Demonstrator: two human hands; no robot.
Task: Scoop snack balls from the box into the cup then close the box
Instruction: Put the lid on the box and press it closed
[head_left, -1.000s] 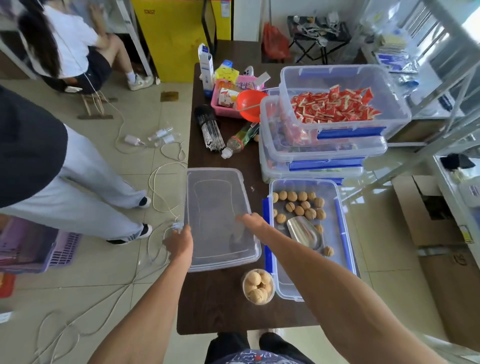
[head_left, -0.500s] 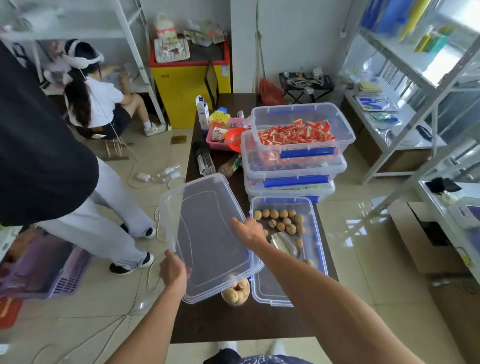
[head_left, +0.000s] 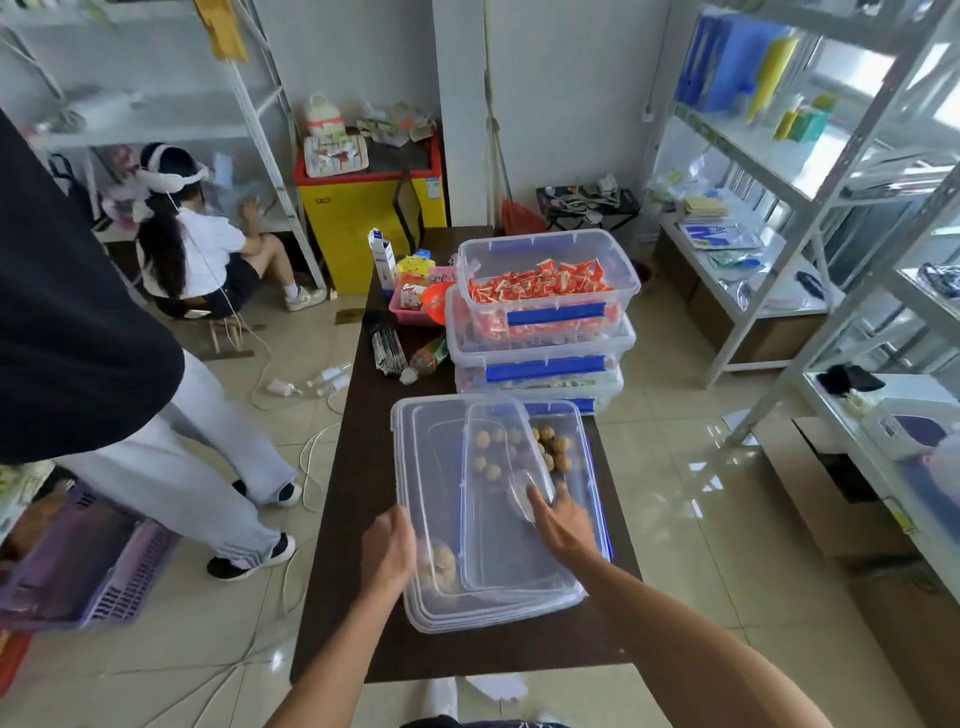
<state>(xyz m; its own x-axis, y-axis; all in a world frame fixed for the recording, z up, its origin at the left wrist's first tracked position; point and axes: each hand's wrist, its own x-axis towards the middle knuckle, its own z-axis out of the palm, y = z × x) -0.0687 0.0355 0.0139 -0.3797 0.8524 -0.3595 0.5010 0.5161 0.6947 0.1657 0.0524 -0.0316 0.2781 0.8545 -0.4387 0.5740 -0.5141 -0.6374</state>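
I hold the clear plastic lid (head_left: 441, 467) in the air, partly over the open clear box (head_left: 582, 441) with blue clips on the dark table (head_left: 363, 467). My left hand (head_left: 389, 553) grips the lid's near left edge. My right hand (head_left: 563, 522) grips its right edge above the box. Brown snack balls (head_left: 553, 449) lie in the far half of the box, and a clear scoop (head_left: 522, 491) rests inside it. The cup of snack balls (head_left: 439, 564) stands left of the box and shows through the lid.
Three stacked clear boxes (head_left: 545, 322), the top one full of red packets, stand just beyond the box. A pink tray, a carton and a bottle sit further back. A person stands close on the left by a purple basket (head_left: 78, 566); another sits on the floor. Metal shelves line the right.
The lid has been lifted off the table on the left and carried right, so that it now overlaps the box and covers the cup. My view has tilted up.
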